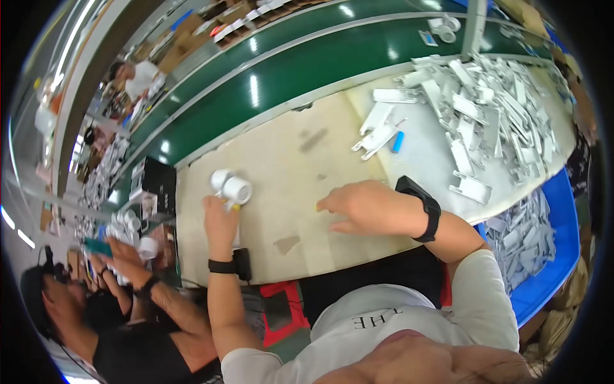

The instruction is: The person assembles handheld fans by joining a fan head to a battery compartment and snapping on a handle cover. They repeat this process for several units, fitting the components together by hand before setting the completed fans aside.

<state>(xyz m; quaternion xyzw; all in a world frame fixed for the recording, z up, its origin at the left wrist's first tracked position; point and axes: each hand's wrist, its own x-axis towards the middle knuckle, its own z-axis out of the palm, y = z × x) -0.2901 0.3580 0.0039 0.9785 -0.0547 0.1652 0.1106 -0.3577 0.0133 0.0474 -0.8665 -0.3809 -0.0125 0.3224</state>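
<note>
My left hand (220,221) is closed at the left part of the table, gripping a white plastic device (238,190) with a round, slotted head and a second rounded part beside it. Something small and yellowish shows by my fingertips; the lower part of the device is mostly hidden by the hand. Over the middle of the table, my right hand (361,208) holds nothing, its thumb and fingers apart and pointing left. Past it lie a small blue cylinder (398,142) and white plastic housing pieces (378,131).
A big heap of white plastic parts (486,109) covers the table's right end. Below that edge stands a blue bin (568,240) with more parts. A green conveyor (268,86) runs behind the table. A black box (153,185) and a co-worker (147,320) are at the left.
</note>
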